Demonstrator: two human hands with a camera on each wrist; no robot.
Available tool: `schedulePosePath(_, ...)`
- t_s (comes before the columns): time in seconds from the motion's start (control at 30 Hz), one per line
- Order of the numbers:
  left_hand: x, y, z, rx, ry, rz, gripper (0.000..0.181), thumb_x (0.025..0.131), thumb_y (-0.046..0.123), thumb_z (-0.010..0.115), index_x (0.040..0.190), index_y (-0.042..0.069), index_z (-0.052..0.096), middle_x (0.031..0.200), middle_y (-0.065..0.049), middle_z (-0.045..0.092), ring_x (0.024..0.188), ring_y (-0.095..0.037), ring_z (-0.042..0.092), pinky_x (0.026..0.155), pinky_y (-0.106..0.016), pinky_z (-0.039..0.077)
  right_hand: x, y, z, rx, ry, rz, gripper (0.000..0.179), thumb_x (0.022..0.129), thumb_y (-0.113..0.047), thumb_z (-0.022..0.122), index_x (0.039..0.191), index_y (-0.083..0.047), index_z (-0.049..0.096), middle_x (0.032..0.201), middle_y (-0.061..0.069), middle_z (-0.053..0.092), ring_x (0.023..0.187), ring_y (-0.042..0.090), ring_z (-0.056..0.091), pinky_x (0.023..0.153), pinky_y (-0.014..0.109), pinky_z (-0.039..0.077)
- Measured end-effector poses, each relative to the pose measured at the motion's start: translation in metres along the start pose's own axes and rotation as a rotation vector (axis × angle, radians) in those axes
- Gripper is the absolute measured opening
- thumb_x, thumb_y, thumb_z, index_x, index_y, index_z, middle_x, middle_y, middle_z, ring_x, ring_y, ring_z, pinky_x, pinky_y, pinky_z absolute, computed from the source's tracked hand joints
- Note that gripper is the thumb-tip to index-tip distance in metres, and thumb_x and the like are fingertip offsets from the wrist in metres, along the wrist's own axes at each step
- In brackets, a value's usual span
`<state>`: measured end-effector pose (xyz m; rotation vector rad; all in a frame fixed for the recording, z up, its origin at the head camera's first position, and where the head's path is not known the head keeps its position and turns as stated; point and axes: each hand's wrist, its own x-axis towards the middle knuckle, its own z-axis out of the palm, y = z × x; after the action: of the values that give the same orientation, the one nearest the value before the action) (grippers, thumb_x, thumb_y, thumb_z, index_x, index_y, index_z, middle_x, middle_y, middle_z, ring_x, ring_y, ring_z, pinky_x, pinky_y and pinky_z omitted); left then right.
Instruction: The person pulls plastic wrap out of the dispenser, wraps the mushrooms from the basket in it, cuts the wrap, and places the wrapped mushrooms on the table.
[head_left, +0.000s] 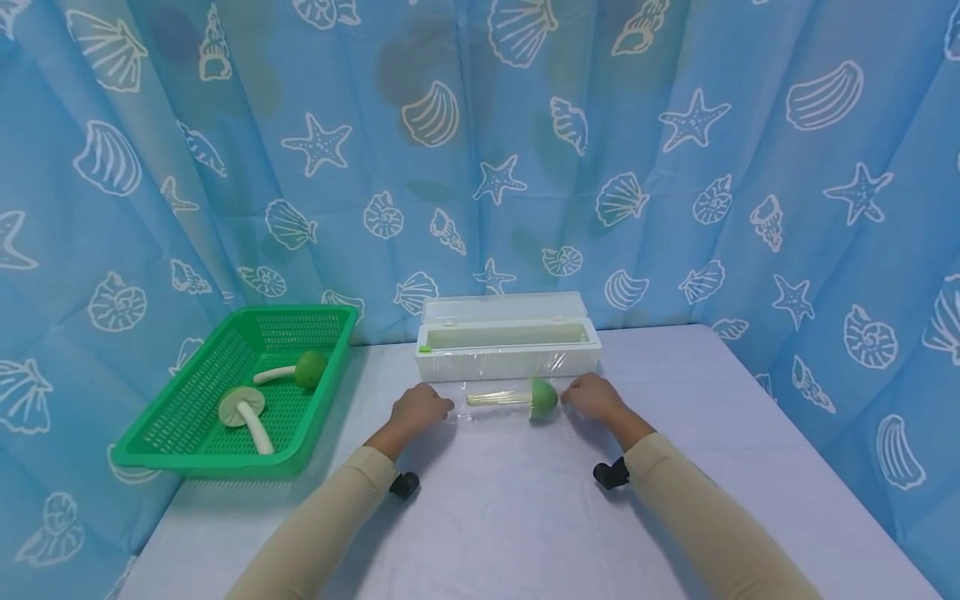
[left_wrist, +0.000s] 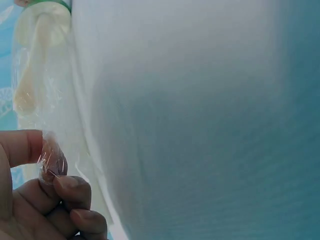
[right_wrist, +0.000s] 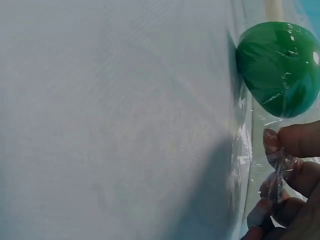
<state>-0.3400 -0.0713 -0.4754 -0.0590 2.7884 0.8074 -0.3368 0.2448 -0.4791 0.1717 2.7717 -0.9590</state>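
Note:
A mushroom with a green cap (head_left: 543, 399) and a pale stem lies on its side, stem to the left, in front of the white box. Clear plastic film (left_wrist: 46, 100) covers it and glints along the stem. At the stem end my left hand (head_left: 422, 409) pinches the film between thumb and fingers. Beyond the cap, my right hand (head_left: 594, 397) pinches a gathered bit of film, close to the cap but apart from it. The right wrist view has the green cap (right_wrist: 280, 70) under creased film, with the right fingers (right_wrist: 302, 140) below it.
A long white film box (head_left: 510, 363) with its lid raised stands at the table's back edge; film shows along its front. On the left, a green basket (head_left: 315, 442) holds two more mushrooms (head_left: 243, 408). White cloth covers the table (head_left: 510, 517); a blue seashell curtain (head_left: 480, 208) hangs behind.

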Motion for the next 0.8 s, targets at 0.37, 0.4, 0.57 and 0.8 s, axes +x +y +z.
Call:
schedulePosePath(0.37,0.021,-0.003,0.002,0.062,-0.003,-0.042,0.027,0.087,0.032,0.063,0.076,0.008,0.064,0.075,-0.006,0.061,0.073,-0.023,0.055,0.078,-0.044,0.042,0.019,-0.003,-0.001,0.064,0.009,0.059,0.029,0.080,-0.023,0.068,0.097,0.000,0.064,0.084,0.010,0.061,0.080,0.027,0.057,0.075,0.041,0.046)
schedulePosePath(0.4,0.023,-0.003,0.002,0.059,-0.003,-0.046,0.026,0.087,0.032,0.063,0.077,0.008,0.064,0.075,-0.006,0.060,0.074,-0.023,0.055,0.077,-0.043,0.042,0.021,-0.004,-0.002,0.071,0.009,0.055,0.033,0.079,-0.022,0.068,0.102,0.001,0.062,0.087,0.011,0.061,0.082,0.028,0.056,0.076,0.043,0.046)
schedulePosePath(0.57,0.031,-0.001,-0.001,0.041,0.001,-0.060,0.024,0.083,0.031,0.065,0.078,0.008,0.061,0.073,-0.006,0.058,0.069,-0.022,0.053,0.067,-0.037,0.042,0.026,-0.010,-0.002,0.132,0.012,0.065,0.039,0.074,-0.017,0.067,0.108,0.000,0.057,0.085,0.010,0.058,0.079,0.027,0.053,0.073,0.040,0.044)
schedulePosePath(0.8,0.039,-0.001,-0.003,0.032,0.004,-0.055,0.022,0.081,0.029,0.068,0.075,0.009,0.063,0.070,-0.005,0.059,0.066,-0.021,0.053,0.060,-0.034,0.042,0.033,-0.007,-0.001,0.302,0.034,0.064,0.043,0.077,-0.009,0.069,0.115,0.001,0.054,0.082,0.010,0.060,0.070,0.024,0.054,0.064,0.034,0.042)
